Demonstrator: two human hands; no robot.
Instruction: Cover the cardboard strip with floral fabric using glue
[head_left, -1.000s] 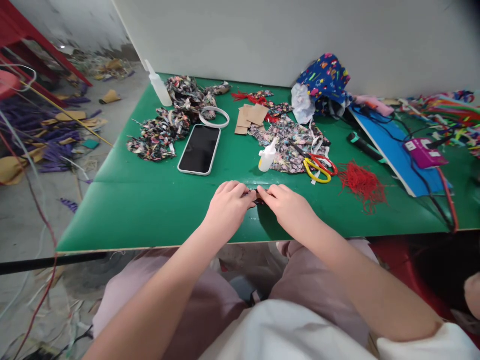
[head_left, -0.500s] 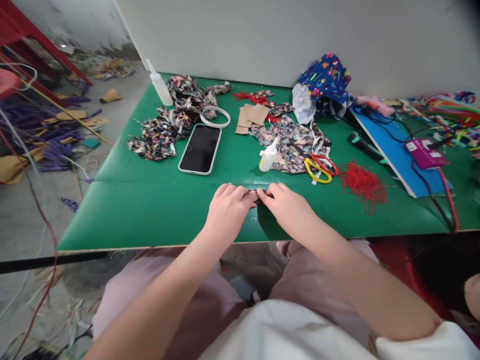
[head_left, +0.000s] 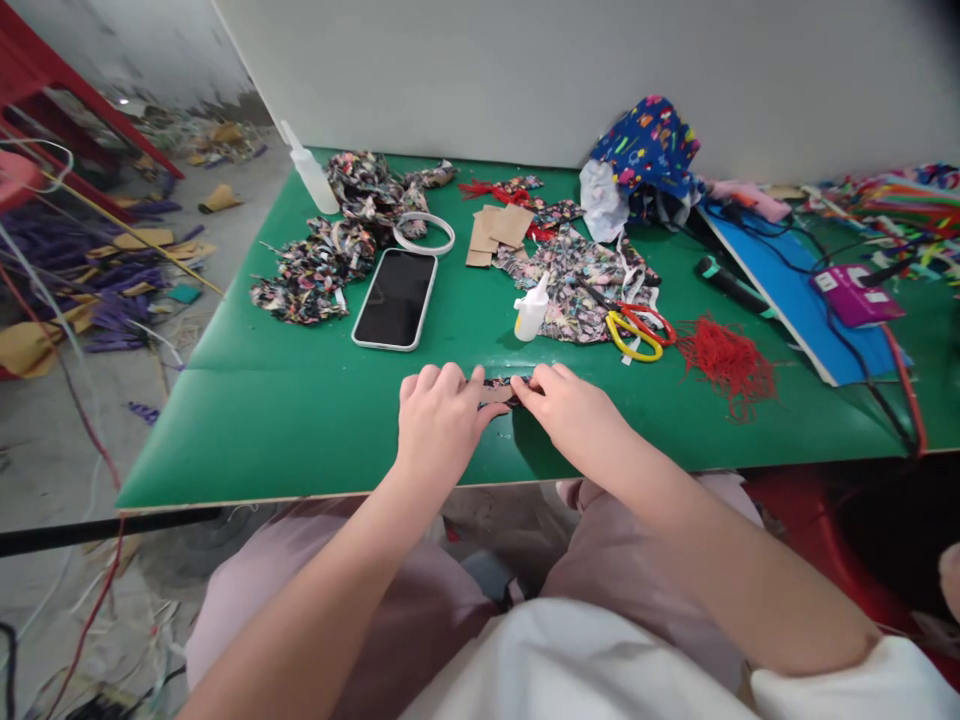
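Near the front edge of the green table, both hands are at a small dark patterned fabric piece with a tan strip [head_left: 496, 394] on it. My left hand [head_left: 441, 420] has the piece's left end between thumb and fingers. My right hand [head_left: 574, 412] pinches its right end, fingertips pressed together. The fingers cover both ends. Just beyond stands a small white glue bottle [head_left: 531, 312], beside flat floral fabric [head_left: 577, 320]. Scissors with red and yellow handles [head_left: 634, 330] rest partly on that fabric.
On the green table [head_left: 262, 430] lie a phone [head_left: 396, 300], a white ring [head_left: 424, 247], bunched floral fabric [head_left: 311, 270], brown card pieces [head_left: 491, 235], red threads [head_left: 727, 365] and a blue board [head_left: 795, 290]. A taller bottle [head_left: 313, 180] stands back left.
My left hand has shifted left and its thumb and forefinger have spread, showing more of the tan strip. My right hand stays at the right end. The view has moved slightly.
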